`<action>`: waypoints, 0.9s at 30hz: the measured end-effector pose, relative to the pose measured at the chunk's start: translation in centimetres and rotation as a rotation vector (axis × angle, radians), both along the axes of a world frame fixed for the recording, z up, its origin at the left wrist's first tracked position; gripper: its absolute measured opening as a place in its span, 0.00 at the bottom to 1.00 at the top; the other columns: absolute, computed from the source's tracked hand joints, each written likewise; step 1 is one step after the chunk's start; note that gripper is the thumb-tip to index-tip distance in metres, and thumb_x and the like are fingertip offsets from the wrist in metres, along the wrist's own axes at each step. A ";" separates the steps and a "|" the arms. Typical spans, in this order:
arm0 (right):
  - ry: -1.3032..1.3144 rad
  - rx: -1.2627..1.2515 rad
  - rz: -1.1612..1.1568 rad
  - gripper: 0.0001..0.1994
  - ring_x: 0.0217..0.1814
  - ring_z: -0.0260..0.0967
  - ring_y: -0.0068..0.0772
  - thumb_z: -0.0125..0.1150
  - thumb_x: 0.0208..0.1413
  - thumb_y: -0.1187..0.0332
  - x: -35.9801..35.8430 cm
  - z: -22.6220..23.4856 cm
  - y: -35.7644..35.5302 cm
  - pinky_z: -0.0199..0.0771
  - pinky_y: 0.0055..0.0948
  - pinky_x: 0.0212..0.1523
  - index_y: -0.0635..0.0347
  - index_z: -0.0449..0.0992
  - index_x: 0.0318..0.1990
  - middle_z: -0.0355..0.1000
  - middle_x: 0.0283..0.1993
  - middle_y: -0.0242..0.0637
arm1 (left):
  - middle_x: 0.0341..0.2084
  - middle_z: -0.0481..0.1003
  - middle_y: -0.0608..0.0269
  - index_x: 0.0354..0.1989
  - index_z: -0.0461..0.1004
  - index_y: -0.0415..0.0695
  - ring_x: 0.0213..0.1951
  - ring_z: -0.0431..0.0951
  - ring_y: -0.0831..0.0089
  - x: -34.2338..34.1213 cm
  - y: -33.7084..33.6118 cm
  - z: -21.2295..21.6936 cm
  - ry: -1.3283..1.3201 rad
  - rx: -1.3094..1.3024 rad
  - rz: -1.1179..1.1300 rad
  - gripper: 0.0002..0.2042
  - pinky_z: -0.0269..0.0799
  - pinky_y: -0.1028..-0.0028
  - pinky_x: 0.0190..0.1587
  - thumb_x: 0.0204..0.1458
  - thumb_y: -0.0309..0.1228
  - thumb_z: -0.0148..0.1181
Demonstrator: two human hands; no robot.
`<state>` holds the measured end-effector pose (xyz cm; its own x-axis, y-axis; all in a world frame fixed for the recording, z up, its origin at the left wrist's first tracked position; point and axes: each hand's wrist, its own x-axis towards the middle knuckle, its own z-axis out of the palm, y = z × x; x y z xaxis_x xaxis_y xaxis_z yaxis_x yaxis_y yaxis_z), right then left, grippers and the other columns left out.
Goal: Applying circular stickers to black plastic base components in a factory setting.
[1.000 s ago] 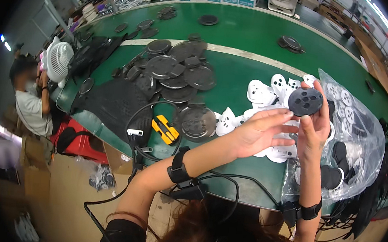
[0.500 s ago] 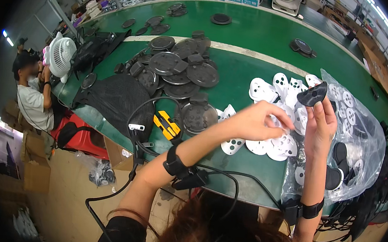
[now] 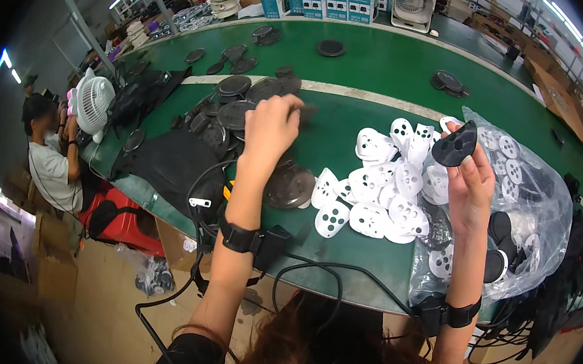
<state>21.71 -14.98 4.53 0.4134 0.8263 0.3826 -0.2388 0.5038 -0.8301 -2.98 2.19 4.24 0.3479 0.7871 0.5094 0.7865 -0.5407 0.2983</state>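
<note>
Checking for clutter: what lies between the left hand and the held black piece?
The head view shows green table nearest the left hand, then white pieces with holes.

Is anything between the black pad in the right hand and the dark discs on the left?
Yes: a pile of white pieces lies on the table between the black pad in the right hand and the dark discs. The left hand, at the discs' right side, also intervenes.

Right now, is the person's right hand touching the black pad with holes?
Touching. The head view shows the right hand gripping the black pad near its lower right edge, its fingers meeting it with no visible gap.
</note>
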 end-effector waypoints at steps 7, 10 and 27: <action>-0.092 -0.082 0.076 0.37 0.55 0.63 0.35 0.69 0.39 0.55 0.6 0.3 -0.7 0.57 0.32 0.59 0.73 0.63 0.52 0.66 0.49 0.46 | 0.46 0.66 0.55 0.55 0.56 0.36 0.44 0.72 0.69 2.1 -2.8 2.5 -1.092 -1.023 -0.713 0.21 0.73 0.68 0.46 0.50 0.22 0.43; -0.114 -0.088 0.106 0.35 0.52 0.64 0.34 0.69 0.39 0.55 0.5 0.3 -0.8 0.59 0.32 0.57 0.72 0.64 0.51 0.68 0.47 0.45 | 0.48 0.65 0.54 0.56 0.55 0.36 0.46 0.71 0.70 2.8 -3.7 2.6 -1.037 -1.080 -0.809 0.23 0.72 0.70 0.47 0.48 0.20 0.42; 0.084 -0.085 0.057 0.12 0.36 0.69 0.21 0.62 0.47 0.73 0.7 0.2 -0.9 0.68 0.17 0.38 0.68 0.72 0.40 0.72 0.36 0.36 | 0.49 0.65 0.48 0.56 0.55 0.31 0.47 0.72 0.64 4.4 -5.0 2.1 -1.254 -1.428 -0.965 0.20 0.76 0.67 0.42 0.58 0.31 0.38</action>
<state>22.44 -15.90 4.69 0.3924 0.8773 0.2764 -0.3352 0.4163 -0.8452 1.44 -2.78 6.35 0.8140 0.5724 0.0985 -0.4213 0.4651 0.7786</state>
